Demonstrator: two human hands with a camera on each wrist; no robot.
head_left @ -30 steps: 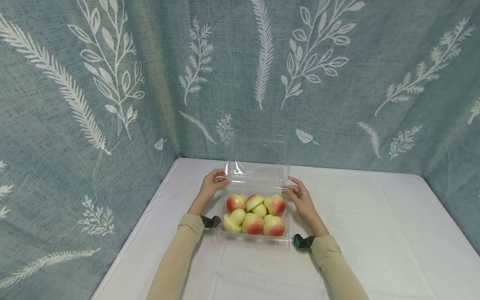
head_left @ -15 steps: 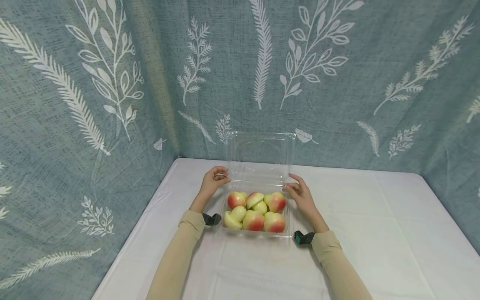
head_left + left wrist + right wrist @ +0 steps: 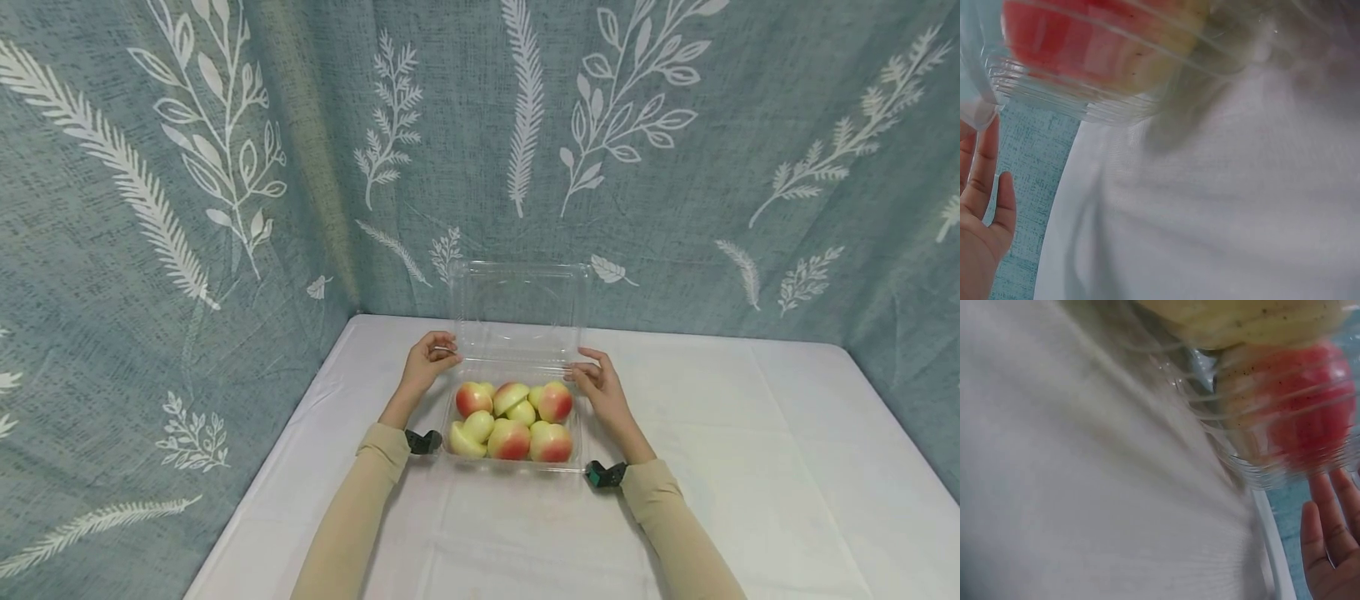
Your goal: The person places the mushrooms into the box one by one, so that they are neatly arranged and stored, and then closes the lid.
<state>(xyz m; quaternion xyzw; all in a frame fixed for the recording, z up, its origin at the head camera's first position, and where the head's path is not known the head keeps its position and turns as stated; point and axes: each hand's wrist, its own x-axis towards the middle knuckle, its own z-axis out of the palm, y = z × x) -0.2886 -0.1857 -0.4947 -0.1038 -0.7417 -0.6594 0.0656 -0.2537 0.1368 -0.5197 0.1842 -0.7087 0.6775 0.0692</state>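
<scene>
A clear plastic clamshell box [image 3: 517, 467] stands on the table, its hinged lid [image 3: 521, 312] raised at the back. Red-and-yellow fruit [image 3: 510, 440] fills the base in two rows, some pieces looking like halves; their exact kind is unclear. At the left rear corner, near the hinge, my left hand [image 3: 426, 364] pinches the box's edge between thumb and fingers. My right hand [image 3: 600, 392] pinches the opposite rear corner. In the wrist views, fingers of the left hand [image 3: 982, 206] and right hand [image 3: 1335, 544] reach the clear plastic; both thumbs are hidden there.
A white cloth covers the table [image 3: 750, 467]. Behind it and along the left hangs a blue-green curtain [image 3: 472, 167] with white leaf prints, close behind the raised lid. Dark wrist devices sit on the left wrist [image 3: 423, 442] and right wrist [image 3: 606, 475].
The lid has swung further back and now shows its whole outline. The base with the fruit sits slightly farther up in view. Both hands have stayed at the rear corners.
</scene>
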